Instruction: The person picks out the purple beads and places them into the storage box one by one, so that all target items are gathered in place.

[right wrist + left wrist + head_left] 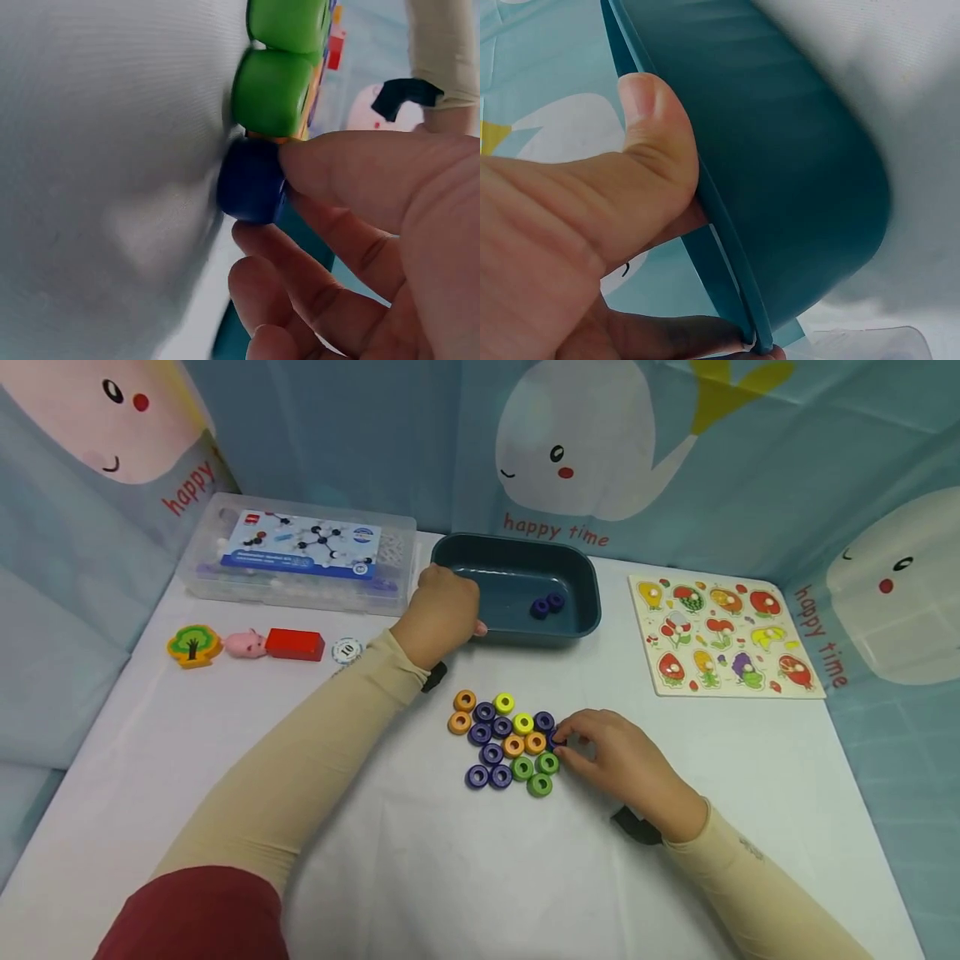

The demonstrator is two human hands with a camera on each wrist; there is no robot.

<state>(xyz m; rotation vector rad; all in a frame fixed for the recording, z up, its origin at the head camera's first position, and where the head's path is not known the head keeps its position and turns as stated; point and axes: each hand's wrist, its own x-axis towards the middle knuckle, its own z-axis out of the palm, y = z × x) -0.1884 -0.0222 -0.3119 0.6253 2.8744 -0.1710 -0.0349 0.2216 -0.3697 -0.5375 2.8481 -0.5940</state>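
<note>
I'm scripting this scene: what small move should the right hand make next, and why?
The right hand should probably lift the purple ring it pinches toward the blue bin: two similar purple rings lie inside, and the left hand grips the bin's edge.

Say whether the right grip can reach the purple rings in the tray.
Likely yes, once the right grip releases the purple ring it pinches: the tray is open above the two rings, and the left grip holds its left end.

white tabletop (390,877), clear box (292,594), teal bin (525,636), fruit board (726,642), colored rings (513,754), tree (194,646), pig (243,644), block (296,644), chip (347,651)
</note>
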